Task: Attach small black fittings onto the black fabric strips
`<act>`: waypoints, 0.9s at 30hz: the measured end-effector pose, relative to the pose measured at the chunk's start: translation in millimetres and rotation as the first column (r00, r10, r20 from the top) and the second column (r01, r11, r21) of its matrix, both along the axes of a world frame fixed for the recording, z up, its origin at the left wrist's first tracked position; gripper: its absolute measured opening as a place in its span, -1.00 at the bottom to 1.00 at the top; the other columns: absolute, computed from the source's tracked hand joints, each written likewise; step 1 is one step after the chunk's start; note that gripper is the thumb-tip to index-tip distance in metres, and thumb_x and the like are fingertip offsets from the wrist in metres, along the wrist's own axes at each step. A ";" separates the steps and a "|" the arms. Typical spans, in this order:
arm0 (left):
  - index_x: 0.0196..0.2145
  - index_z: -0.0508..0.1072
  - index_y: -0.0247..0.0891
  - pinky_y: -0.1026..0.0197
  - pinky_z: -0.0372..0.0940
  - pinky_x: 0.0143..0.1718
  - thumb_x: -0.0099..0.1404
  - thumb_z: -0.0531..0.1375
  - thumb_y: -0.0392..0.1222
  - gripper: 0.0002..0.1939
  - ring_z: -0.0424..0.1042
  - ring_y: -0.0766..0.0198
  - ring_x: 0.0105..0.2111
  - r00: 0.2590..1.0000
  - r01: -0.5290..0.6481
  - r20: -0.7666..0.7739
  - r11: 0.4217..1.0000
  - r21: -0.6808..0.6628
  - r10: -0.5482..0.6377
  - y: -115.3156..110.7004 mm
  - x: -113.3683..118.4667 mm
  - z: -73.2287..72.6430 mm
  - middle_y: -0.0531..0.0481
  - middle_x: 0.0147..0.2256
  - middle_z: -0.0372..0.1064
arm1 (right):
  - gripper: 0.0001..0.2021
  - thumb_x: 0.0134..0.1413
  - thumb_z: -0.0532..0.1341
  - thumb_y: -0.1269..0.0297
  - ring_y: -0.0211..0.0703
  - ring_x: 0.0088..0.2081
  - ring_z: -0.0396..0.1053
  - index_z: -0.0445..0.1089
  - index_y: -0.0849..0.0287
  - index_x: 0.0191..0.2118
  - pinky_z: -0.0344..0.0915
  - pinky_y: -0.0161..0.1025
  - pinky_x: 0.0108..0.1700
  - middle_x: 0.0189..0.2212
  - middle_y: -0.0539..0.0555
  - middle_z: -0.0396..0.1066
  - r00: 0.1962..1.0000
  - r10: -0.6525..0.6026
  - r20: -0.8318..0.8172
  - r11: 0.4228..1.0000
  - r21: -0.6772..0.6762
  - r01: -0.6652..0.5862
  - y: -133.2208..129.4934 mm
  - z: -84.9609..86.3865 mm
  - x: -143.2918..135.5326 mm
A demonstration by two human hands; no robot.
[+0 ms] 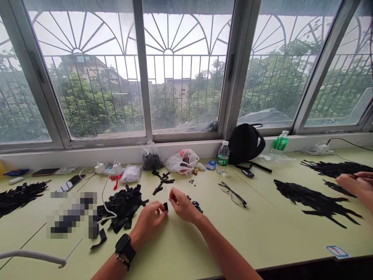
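Observation:
My left hand [150, 218], with a black watch on its wrist, pinches a short black strip [166, 206] above the green table. Close by on the right, my right hand [181, 204] has its thumb and fingertips pressed together; whatever lies between them is too small to make out. Small dark round pieces [197, 205] lie just behind the right hand, partly hidden by it. A heap of black strips [125, 206] is left of my left hand. A few more black strips [163, 180] are scattered beyond my hands.
Eyeglasses [233, 194] lie to the right, with a water bottle [222, 157] and black bag [246, 144] behind. A white cable [107, 194] crosses the strip heap. Another person's hands [357, 184] are at far right beside black strip piles [314, 198]. Plastic bags [183, 161] line the window.

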State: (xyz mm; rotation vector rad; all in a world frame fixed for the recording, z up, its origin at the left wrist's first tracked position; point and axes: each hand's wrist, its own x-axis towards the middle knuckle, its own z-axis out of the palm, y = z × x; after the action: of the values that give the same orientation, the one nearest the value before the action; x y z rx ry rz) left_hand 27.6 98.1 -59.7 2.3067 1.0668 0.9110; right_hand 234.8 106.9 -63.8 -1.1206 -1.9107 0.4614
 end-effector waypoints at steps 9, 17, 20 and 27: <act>-0.35 0.51 -0.19 0.27 0.26 -0.33 0.36 0.14 -0.22 -0.83 0.41 0.22 -0.34 1.000 0.015 0.009 1.000 0.009 -0.015 1.9 -0.2 -3.7 -0.01 -0.31 0.47 | -0.82 -0.06 0.13 0.56 -0.32 -0.43 0.25 0.33 0.19 -0.31 0.15 -0.38 -0.37 -0.46 -0.07 0.34 0.980 0.152 -0.131 0.970 -0.170 -0.173 1.4 -4.4 -7.4; -0.34 0.52 -0.18 0.26 0.26 -0.32 0.36 0.14 -0.24 -0.83 0.42 0.20 -0.31 1.000 0.017 -0.003 1.000 -0.012 -0.017 2.1 0.1 -1.9 -0.03 -0.30 0.47 | -0.83 -0.08 0.12 0.54 -0.35 -0.46 0.24 0.37 0.21 -0.33 0.09 -0.40 -0.42 -0.50 -0.09 0.32 0.974 0.151 -0.168 0.956 -0.225 -0.187 3.0 -6.4 -5.6; -0.34 0.53 -0.18 0.26 0.26 -0.31 0.36 0.13 -0.24 -0.82 0.43 0.20 -0.31 1.000 0.015 -0.003 1.000 -0.014 -0.015 1.8 -0.1 -1.3 -0.03 -0.30 0.47 | -0.83 -0.09 0.12 0.53 -0.35 -0.46 0.24 0.38 0.21 -0.34 0.10 -0.40 -0.42 -0.50 -0.09 0.33 0.975 0.150 -0.164 0.954 -0.235 -0.186 4.2 -8.2 -4.8; -0.36 0.53 -0.16 0.20 0.28 -0.32 0.37 0.14 -0.20 -0.81 0.42 0.16 -0.31 1.000 0.001 0.001 1.000 -0.020 -0.001 0.0 -0.7 1.2 -0.04 -0.32 0.47 | -0.78 -0.06 0.11 0.52 -0.31 -0.43 0.32 0.41 0.20 -0.28 0.17 -0.40 -0.40 -0.46 -0.05 0.42 0.974 0.156 -0.161 0.941 -0.275 -0.197 4.4 -9.2 -6.7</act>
State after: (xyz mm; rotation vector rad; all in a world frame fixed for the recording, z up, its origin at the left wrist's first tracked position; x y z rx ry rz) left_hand 27.0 98.1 -58.5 2.2898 1.0697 0.8974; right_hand 228.1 111.3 -73.0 -1.0720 -1.8694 0.9212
